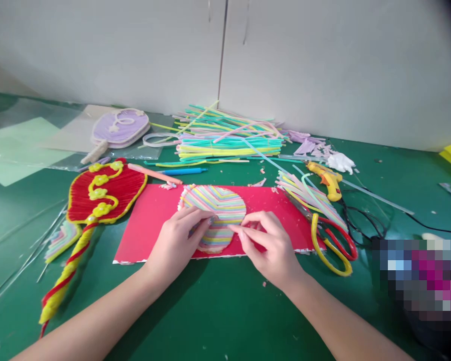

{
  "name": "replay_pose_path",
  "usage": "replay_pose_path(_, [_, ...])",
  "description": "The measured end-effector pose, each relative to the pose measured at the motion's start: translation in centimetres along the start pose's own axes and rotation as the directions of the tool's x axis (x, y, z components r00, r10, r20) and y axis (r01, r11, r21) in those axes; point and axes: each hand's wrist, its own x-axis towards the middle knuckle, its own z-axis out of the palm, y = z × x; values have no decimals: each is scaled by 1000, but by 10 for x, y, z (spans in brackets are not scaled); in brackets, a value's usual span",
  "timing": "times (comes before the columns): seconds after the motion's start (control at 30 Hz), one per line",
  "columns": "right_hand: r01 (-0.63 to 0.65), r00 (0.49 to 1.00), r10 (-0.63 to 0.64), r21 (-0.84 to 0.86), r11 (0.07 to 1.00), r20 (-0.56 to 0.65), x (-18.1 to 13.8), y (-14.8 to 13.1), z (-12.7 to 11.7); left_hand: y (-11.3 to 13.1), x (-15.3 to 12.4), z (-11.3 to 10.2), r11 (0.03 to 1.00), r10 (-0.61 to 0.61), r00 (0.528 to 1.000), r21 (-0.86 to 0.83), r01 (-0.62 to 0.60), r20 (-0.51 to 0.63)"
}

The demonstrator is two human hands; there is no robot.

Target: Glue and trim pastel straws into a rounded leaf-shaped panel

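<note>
A rounded piece (214, 198) covered with pastel striped pipe cleaners lies on a red board (146, 225) in front of me. My left hand (182, 235) rests over its left side, thumb and fingers pinched together at the stripes. From the right, my right hand (272, 245) reaches its lower right edge, thumb and fingertips also drawn together. A pale strip runs between the two sets of fingertips; whether either hand grips it is unclear. My fingers hide part of the striped surface.
Scissors (332, 245), cut pipe cleaners (308, 193) and a yellow glue gun (325, 180) lie right. A pipe cleaner pile (229, 133) sits behind. A red-and-yellow fan (105, 193) lies left, a purple fan (120, 128) farther back. A blue pen (186, 171) lies beyond the board.
</note>
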Motion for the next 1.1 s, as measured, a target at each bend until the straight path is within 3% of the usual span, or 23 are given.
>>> replay_pose_path(0.27, [-60, 994, 61, 10, 998, -87, 0, 5, -2, 3, -2, -1, 993, 112, 994, 41, -112, 14])
replay_pose_path(0.67, [-44, 999, 44, -3, 999, -16, -1, 10, 5, 3, -2, 3, 977, 161, 979, 120, -176, 125])
replay_pose_path(1.1, [-11, 997, 16, 62, 998, -74, -1, -3, 1, 12, -6, 3, 969, 203, 979, 143, -202, 9])
